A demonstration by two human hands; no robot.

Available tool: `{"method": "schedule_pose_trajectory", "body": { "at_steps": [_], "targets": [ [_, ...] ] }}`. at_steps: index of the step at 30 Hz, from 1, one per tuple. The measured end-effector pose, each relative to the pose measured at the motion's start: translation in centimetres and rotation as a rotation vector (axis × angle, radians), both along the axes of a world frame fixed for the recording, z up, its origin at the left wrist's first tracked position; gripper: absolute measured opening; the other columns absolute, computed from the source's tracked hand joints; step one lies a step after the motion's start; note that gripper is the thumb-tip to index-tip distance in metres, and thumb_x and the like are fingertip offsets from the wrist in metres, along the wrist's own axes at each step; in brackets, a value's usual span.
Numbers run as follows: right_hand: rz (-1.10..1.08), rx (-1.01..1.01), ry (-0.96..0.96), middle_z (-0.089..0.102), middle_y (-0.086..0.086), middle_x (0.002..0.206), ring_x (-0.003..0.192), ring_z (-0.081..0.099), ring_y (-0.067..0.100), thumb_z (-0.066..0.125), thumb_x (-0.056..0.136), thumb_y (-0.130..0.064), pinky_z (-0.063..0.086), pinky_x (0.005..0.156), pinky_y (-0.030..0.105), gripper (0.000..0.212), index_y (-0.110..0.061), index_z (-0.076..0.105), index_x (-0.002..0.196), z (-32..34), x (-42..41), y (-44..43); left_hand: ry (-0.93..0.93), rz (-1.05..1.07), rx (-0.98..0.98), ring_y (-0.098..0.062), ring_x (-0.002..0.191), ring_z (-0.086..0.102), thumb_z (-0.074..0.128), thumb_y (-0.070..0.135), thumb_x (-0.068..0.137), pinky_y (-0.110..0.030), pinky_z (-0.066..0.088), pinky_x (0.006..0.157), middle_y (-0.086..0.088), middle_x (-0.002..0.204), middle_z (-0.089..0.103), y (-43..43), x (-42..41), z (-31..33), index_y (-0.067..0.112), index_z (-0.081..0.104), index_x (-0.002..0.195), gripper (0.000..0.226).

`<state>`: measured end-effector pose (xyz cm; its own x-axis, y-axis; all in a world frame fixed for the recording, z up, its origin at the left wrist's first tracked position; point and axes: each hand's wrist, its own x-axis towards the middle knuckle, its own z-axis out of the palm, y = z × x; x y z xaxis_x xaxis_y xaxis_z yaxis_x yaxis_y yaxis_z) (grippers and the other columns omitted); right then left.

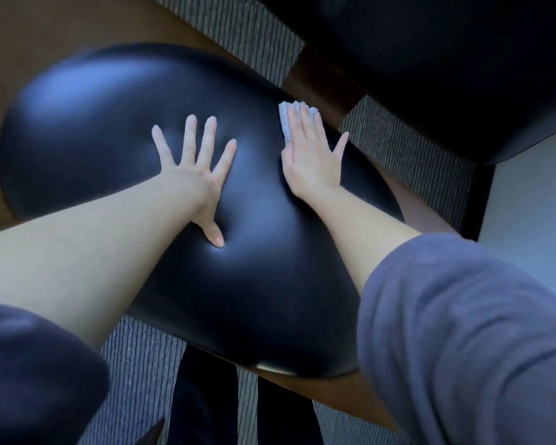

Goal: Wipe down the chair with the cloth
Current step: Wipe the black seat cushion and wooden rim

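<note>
Glossy smooth leather-like chair (109, 123); textured cloth (286, 118)

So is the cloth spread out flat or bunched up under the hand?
Bunched up: the cloth shows crumpled folds beyond the right hand, which presses it flat-palmed onto the chair.

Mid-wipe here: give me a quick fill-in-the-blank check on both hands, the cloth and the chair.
1. The cloth lies under the ____ hand.
2. The left hand presses on the chair with fingers ____.
3. The chair's cushion is ____ in colour.
4. The floor beneath has a ____ pattern.

Missing words: right; spread; black; striped
</note>
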<state>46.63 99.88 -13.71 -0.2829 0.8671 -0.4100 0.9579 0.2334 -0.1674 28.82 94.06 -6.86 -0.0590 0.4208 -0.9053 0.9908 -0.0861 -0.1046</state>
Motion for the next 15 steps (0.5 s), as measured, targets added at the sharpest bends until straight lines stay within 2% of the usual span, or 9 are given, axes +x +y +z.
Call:
{"method": "schedule_pose_trajectory", "body": {
  "at_steps": [5, 8, 10, 15],
  "targets": [
    [-0.066, -0.022, 0.014, 0.027, 0.005, 0.158, 0.147, 0.022, 0.023, 0.035, 0.098, -0.025, 0.004, 0.118, 0.058, 0.059, -0.013, 0.022, 0.154, -0.7, -2.1, 4.0, 0.018, 0.009, -0.054, -0.048, 0.122, -0.051, 0.074, 0.084, 0.041, -0.081, -0.010, 0.096, -0.023, 0.127, -0.062, 0.5, 0.1, -0.2, 0.018, -0.054, 0.120, 0.164],
    [-0.096, -0.103, 0.090, 0.024, 0.009, 0.160, 0.149, 0.016, 0.027, 0.033, 0.098, -0.023, 0.008, 0.121, 0.050, 0.059, -0.008, 0.020, 0.153, -1.1, -2.6, 5.3, 0.017, 0.009, -0.059, -0.049, 0.121, -0.051, 0.073, 0.084, 0.042, -0.081, -0.011, 0.095, -0.023, 0.120, -0.064, 0.6, 0.1, -0.3, 0.017, -0.055, 0.120, 0.164],
    [-0.097, -0.102, 0.129, 0.025, 0.008, 0.160, 0.148, 0.020, 0.025, 0.034, 0.098, -0.022, 0.011, 0.121, 0.048, 0.059, -0.009, 0.021, 0.154, -1.3, -2.0, 5.1, 0.018, 0.007, -0.063, -0.049, 0.121, -0.051, 0.072, 0.085, 0.042, -0.081, -0.010, 0.095, -0.023, 0.119, -0.064, 0.5, 0.1, -0.4, 0.017, -0.055, 0.119, 0.163],
    [-0.103, -0.074, 0.062, 0.029, 0.006, 0.158, 0.144, 0.029, 0.023, 0.036, 0.096, -0.021, 0.011, 0.121, 0.050, 0.060, -0.009, 0.023, 0.153, -0.9, 1.9, 3.8, 0.021, 0.008, -0.069, -0.049, 0.121, -0.051, 0.071, 0.086, 0.042, -0.081, -0.010, 0.095, -0.023, 0.120, -0.064, 0.5, 0.2, -0.3, 0.016, -0.055, 0.118, 0.163]
  ]
}}
